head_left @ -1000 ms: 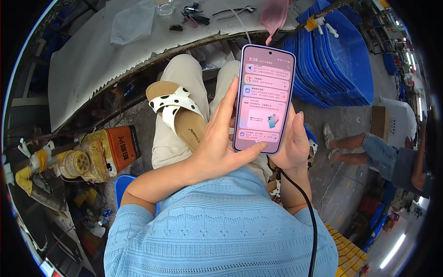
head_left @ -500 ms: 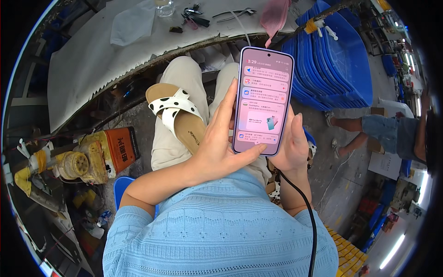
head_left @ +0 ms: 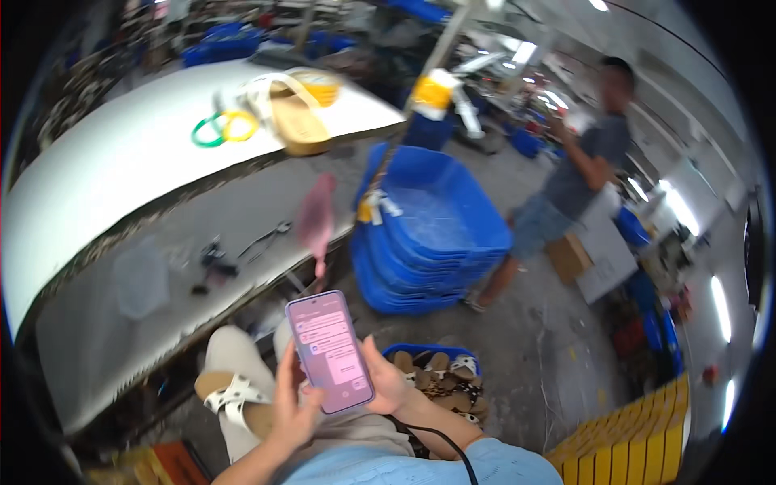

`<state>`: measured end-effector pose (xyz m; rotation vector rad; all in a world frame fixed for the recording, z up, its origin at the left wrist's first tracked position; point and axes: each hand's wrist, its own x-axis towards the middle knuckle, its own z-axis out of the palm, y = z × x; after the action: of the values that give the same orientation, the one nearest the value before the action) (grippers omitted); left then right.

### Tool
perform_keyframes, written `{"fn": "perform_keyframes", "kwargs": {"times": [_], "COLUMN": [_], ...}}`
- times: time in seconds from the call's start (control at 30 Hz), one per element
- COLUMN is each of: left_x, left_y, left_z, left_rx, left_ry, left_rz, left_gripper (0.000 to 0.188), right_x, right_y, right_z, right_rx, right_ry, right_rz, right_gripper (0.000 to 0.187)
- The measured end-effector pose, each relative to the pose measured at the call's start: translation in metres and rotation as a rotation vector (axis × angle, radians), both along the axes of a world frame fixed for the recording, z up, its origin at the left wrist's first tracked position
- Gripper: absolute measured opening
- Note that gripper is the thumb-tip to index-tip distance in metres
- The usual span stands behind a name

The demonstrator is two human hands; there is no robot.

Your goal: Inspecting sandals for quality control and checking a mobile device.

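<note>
The left hand [head_left: 293,411] has its fingers [head_left: 285,373] partly curled along the left edge of a phone [head_left: 333,353], thumb bent at its lower corner; the right hand [head_left: 390,380] cups the opposite edge, thumb raised beside it. Both forearms [head_left: 435,425] angle inward, holding the phone above the lap. A polka-dot sandal [head_left: 235,394] rests on the left thigh [head_left: 233,349]; beyond are a grey tabletop [head_left: 179,301] and stacked blue tubs [head_left: 416,271].

Phone [head_left: 331,352]: one
Hands [head_left: 386,381]: two
Lap sandal [head_left: 234,398]: one
Rings [head_left: 225,132]: two, one green, one yellow
Pink bag [head_left: 316,212]: one
Other person [head_left: 584,166]: one
Stacked blue tubs [head_left: 420,267]: several, too blurred to count
Sandals [head_left: 440,364] in blue tray [head_left: 420,347]: several
</note>
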<state>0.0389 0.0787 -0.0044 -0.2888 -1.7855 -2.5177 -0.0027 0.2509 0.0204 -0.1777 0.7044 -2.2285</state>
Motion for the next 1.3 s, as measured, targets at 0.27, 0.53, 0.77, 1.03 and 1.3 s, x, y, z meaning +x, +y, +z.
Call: {"fn": "perform_keyframes", "kwargs": {"times": [0.27, 0.53, 0.77, 1.03, 1.3], "left_x": [-0.164, -0.186, -0.271, -0.202, -0.168], "left_y": [0.001, 0.011, 0.023, 0.009, -0.088], "left_z": [0.086, 0.001, -0.043, -0.048, -0.152], "left_rx": [-0.398, -0.688, -0.983, -0.858, -1.363], "left_ry": [0.007, 0.344, 0.203, 0.224, 0.158], "left_rz": [-0.103, 0.009, 0.305, -0.087, -0.104], "left_gripper": [0.056, 0.028, 0.053, 0.031, 0.025], "right_x": [-0.001, 0.005, 0.013, 0.016, 0.018], "right_y": [0.039, 0.048, 0.049, 0.053, 0.049], "right_z": [0.019, 0.016, 0.010, 0.011, 0.003], "right_rx": [-0.109, -0.042, -0.047, -0.024, 0.060], "right_ry": [-0.056, 0.026, 0.108, 0.082, 0.001], "right_rz": [-0.172, -0.332, -0.290, -0.316, -0.323], "right_gripper": [0.080, 0.082, 0.080, 0.082, 0.082]}}
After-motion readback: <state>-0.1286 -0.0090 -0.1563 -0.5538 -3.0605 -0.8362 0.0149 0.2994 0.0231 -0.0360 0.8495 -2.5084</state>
